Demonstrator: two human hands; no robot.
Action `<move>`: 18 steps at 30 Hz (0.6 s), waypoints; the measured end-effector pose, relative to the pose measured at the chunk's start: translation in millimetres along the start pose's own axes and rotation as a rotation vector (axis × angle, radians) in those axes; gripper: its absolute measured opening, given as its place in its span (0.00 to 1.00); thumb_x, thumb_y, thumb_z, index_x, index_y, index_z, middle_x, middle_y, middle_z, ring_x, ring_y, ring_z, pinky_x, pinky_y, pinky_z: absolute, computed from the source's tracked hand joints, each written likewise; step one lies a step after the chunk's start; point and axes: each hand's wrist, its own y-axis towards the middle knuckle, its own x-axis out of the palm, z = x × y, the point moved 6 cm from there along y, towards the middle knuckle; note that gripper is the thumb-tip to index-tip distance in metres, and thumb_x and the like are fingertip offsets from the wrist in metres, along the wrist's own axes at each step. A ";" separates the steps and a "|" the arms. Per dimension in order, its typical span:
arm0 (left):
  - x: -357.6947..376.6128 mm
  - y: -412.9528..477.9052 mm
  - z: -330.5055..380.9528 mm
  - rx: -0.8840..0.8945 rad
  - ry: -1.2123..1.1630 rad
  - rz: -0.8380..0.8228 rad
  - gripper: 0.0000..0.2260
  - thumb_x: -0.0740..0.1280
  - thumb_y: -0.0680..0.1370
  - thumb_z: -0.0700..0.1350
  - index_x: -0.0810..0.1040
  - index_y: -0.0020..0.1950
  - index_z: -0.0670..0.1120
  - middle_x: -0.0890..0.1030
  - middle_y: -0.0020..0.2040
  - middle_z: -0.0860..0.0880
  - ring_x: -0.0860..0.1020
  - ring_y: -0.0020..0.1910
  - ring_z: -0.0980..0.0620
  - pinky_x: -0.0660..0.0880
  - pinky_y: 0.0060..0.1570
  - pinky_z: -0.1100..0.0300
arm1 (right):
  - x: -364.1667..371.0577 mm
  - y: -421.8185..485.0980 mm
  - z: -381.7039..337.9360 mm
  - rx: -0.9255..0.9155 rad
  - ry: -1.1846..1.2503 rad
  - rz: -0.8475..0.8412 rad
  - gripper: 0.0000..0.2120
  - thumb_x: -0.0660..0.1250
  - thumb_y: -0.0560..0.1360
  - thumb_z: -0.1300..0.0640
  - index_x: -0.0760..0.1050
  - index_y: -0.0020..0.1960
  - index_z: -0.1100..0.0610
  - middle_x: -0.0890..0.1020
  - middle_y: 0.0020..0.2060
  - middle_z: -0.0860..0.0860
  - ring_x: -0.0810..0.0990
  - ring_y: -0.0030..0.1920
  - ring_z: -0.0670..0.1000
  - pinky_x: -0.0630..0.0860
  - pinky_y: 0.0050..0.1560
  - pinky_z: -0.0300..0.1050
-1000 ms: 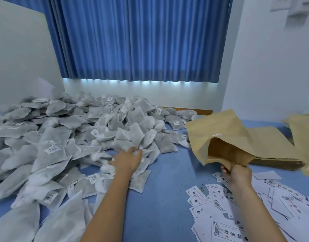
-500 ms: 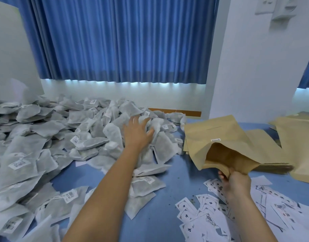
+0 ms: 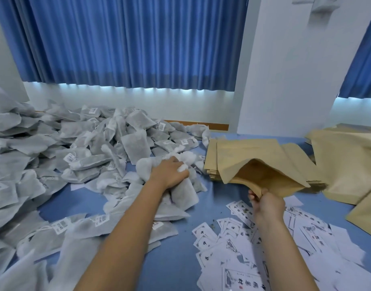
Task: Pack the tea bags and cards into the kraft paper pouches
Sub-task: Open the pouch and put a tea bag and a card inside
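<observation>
A big heap of grey-white tea bags (image 3: 79, 156) covers the left half of the blue table (image 3: 176, 263). My left hand (image 3: 169, 174) grips a bunch of tea bags (image 3: 180, 194) at the heap's right edge, lifted a little off the table. To the right, my right hand (image 3: 266, 203) pinches the lower lip of an open kraft paper pouch (image 3: 264, 175), whose mouth faces the left hand. White printed cards (image 3: 253, 248) lie scattered on the table under and in front of the right hand.
A flat stack of kraft pouches (image 3: 232, 152) lies behind the held one, and more pouches (image 3: 348, 164) are piled at the right edge. A white pillar (image 3: 285, 80) and blue curtain (image 3: 128, 43) stand behind the table.
My left hand has closed on a bunch of tea bags and pulled them right and nearer, toward the pouch mouth. The right hand still holds the pouch open.
</observation>
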 end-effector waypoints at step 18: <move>30.9 -81.6 53.9 -0.218 0.057 0.372 0.17 0.69 0.73 0.50 0.73 0.60 0.54 0.65 0.65 0.46 0.64 0.63 0.41 0.72 0.55 0.47 | -21.3 -11.9 -11.9 -0.053 -0.186 -0.106 0.13 0.54 0.78 0.67 0.72 0.39 0.60 0.79 0.23 0.52 0.79 0.26 0.50 0.75 0.24 0.36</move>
